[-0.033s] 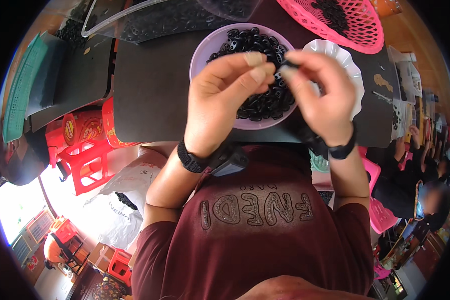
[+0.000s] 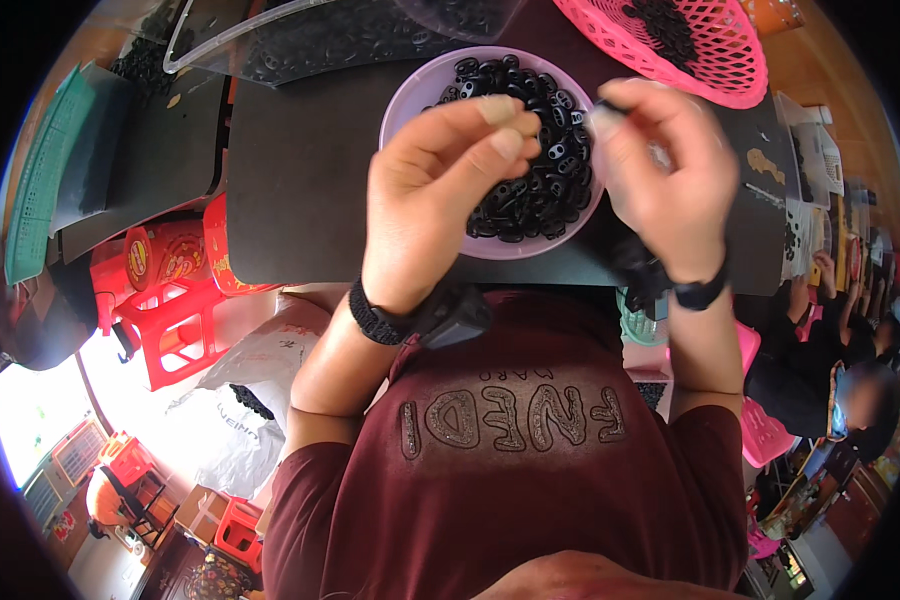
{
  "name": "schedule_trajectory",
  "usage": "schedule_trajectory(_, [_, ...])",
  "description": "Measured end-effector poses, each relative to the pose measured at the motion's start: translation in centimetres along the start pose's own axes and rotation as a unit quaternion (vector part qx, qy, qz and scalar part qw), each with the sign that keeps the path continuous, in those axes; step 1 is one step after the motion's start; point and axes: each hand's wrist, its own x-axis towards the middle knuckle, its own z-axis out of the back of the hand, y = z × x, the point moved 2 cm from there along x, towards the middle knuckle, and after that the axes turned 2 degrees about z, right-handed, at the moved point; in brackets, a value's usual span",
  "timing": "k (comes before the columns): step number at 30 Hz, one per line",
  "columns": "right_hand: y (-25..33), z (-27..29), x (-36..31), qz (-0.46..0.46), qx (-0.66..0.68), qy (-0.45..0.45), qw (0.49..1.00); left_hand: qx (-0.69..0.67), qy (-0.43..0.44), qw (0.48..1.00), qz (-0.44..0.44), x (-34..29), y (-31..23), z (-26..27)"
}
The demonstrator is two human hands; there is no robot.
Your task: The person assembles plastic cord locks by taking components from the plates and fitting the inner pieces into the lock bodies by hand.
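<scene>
Over a pale purple bowl [image 2: 393, 112] full of small black plastic pieces [image 2: 530, 210], I hold up both hands. My left hand [image 2: 450, 185] is at the bowl's left side, thumb and fingertips pinched together; whatever is between them is hidden. My right hand [image 2: 670, 175], smeared by motion, is beside the bowl's right rim. A small black piece [image 2: 608, 107] shows between its thumb and forefinger. The hands are apart. Several pieces in the bowl have holes or pale marks.
A clear bin [image 2: 340, 50] of black pieces stands at the back, and a pink basket [image 2: 740, 60] with more sits back right. The dark table [image 2: 300, 180] lies left of the bowl. Red stools [image 2: 185, 330] and a white sack [image 2: 240, 430] are at the left.
My right hand has moved right, away from my left, with the small black piece in its fingers. My left hand has shifted slightly left and stays pinched.
</scene>
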Motion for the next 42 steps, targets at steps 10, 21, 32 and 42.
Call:
schedule_trajectory(10, [-4.3, 4.7, 3.9, -0.05, -0.195, 0.06, 0.978, 0.035, -0.032, 0.999, -0.021, 0.2, -0.2, 2.4])
schedule_trajectory(21, [-2.7, -3.7, 1.1, 0.106, -0.227, 0.346, 0.904, 0.031, -0.026, 0.999, -0.018, 0.3, 0.1, 2.5])
schedule_trajectory(32, [0.0, -3.0, 0.9, -0.242, 0.246, 0.221, 0.912, 0.125, -0.017, 0.99, -0.06, -0.5, 0.7, 1.2])
schedule_trajectory(42, [-0.1, -0.2, -2.6, -0.271, 0.291, 0.151, 0.905, 0.099, -0.005, 0.994, -0.05, -1.8, 1.3, 1.1])
